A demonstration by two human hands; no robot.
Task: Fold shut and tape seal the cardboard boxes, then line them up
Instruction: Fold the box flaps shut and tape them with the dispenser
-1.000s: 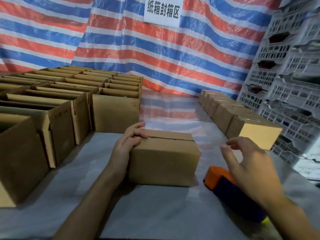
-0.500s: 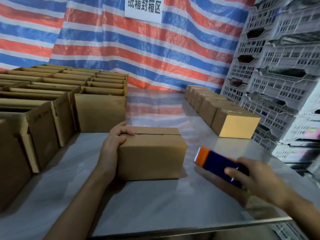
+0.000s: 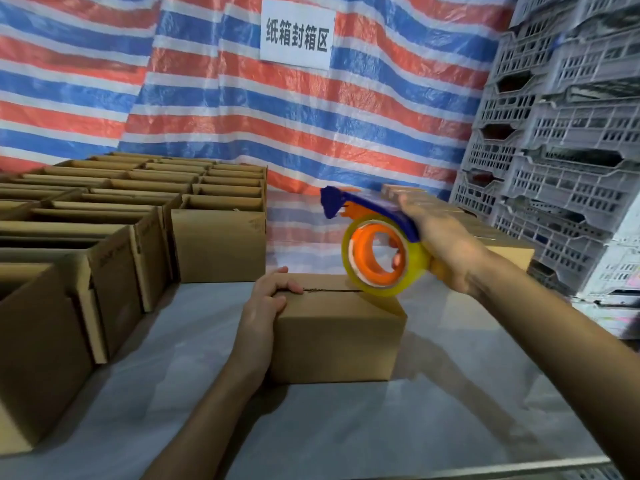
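Box (image 3: 334, 337) steadied by left hand (image 3: 261, 317), right hand (image 3: 446, 251) gripping dispenser (image 3: 375, 244).

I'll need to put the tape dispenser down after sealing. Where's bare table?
Bare: the near strip of table between the folded box and the front edge; the patch right of that box, below the right-hand box row; the lane behind it. Crowded: open boxes fill the left.
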